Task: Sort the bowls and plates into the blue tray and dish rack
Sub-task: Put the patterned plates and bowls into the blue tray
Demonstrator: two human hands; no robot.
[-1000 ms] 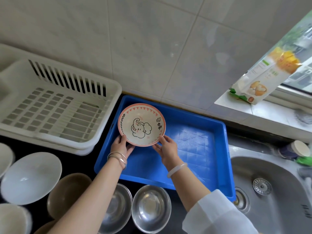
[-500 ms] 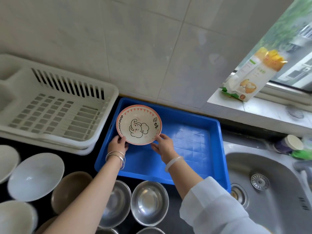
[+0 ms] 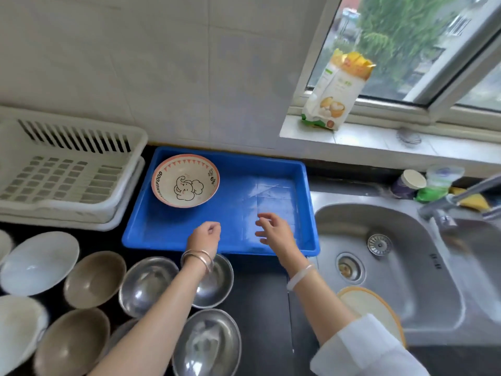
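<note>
Bowls first: from the head view we see the elephant bowl [image 3: 185, 181] sitting upright in the upper-left corner of the blue tray [image 3: 162, 229], tucked there, we judge, to leave room for others. Both hands hover over the tray's lower edge at mid-frame (neither touches anything): left hand [image 3: 204, 236] loosely curled, right hand [image 3: 273, 231] with fingers spread. Steel bowls [image 3: 147, 286] wait at lower left, below the dish rack [image 3: 67, 169].

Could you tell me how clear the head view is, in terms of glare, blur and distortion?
Head view: daylight from the window gives a whitish sheen on the floor of the blue tray; the faucet at right is smeared; the elephant bowl is sharp, lettering legible; wide-angle distortion slants the window frame.
</note>
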